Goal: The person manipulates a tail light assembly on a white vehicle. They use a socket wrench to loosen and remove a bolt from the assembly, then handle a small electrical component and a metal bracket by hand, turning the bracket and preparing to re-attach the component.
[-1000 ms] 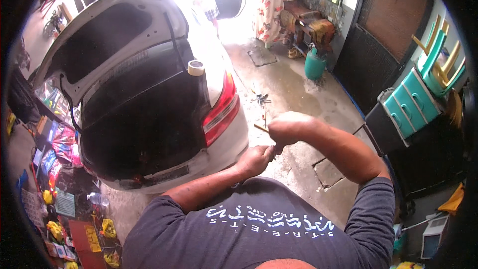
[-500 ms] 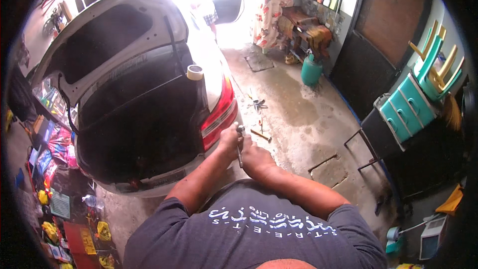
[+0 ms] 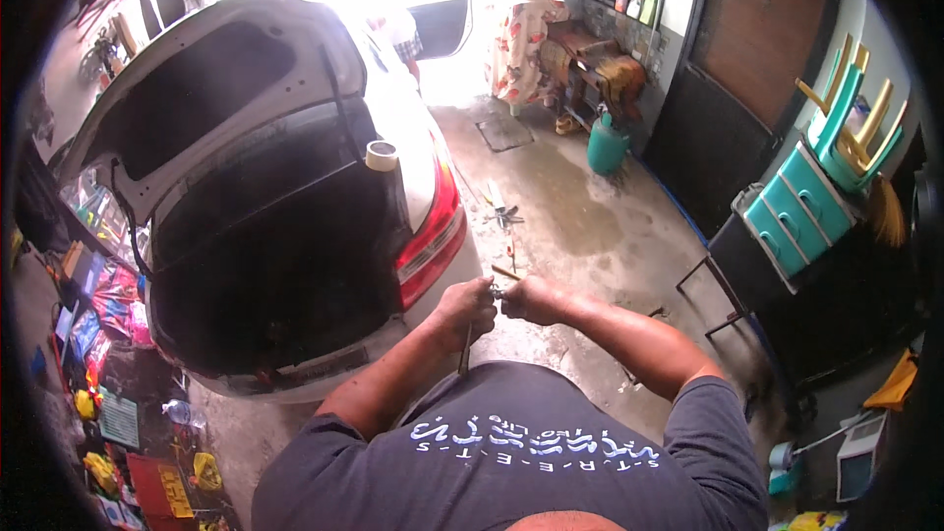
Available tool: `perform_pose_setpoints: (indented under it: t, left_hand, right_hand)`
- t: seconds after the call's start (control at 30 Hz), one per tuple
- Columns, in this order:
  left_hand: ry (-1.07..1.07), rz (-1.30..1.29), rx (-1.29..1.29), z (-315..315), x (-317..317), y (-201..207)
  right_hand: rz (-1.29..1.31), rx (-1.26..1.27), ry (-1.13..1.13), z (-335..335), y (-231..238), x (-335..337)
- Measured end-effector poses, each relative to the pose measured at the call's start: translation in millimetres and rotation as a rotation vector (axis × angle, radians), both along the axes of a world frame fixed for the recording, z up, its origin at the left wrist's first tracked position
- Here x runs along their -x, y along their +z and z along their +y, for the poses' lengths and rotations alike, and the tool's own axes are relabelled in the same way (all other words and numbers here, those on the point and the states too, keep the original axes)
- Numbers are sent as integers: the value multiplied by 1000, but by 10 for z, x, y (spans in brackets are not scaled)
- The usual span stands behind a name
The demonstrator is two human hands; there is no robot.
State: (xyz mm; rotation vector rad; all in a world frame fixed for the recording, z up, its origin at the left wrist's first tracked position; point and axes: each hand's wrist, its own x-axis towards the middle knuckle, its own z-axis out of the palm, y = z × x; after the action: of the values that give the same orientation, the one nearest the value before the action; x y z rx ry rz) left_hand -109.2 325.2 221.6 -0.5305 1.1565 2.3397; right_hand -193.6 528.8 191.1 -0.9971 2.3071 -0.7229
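Observation:
My left hand [image 3: 466,311] is closed around a ratchet-like metal wrench [image 3: 465,352], whose thin shaft hangs below the fist toward my shirt. Close beside it, my right hand [image 3: 531,301] is also closed, its fingers at a small metal piece [image 3: 499,292] between the two fists; its exact kind is too small to tell. Both hands are in front of my chest, just right of the car's rear corner. Behind them, the red tail light [image 3: 433,244] belongs to a white car [image 3: 425,152] with its trunk lid raised.
A tape roll [image 3: 382,155] rests at the trunk opening's edge. On the concrete floor lie a wooden-handled tool [image 3: 505,273] and dark tools [image 3: 505,215]. A green tank [image 3: 608,146] and teal drawers [image 3: 798,216] stand right. Bagged clutter [image 3: 113,295] lines the left. Another person [image 3: 403,37] stands by the open car door.
My hands have drawn apart slightly and moved lower. The wrench, upright between both hands before, now hangs from my left hand; my right hand has shifted rightward.

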Motion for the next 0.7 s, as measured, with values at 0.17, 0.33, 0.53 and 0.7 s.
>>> perform_pose_setpoints:
  t: [0.17,0.33,0.53,0.7]
  left_hand:
    - [-295,-42,194,-347,-82,-75]
    - [-404,60,702,-177,-114,-92]
    - [32,209,840,-159,177,-819]
    - [316,94,318,-632,547,-506]
  right_hand:
    - [609,-245,325,-104,302,32]
    - [835,-169,391,-239,325,179]
    - [916,-327,266,-503,762,-9]
    - [453,-220,-57,-795,736,-652]
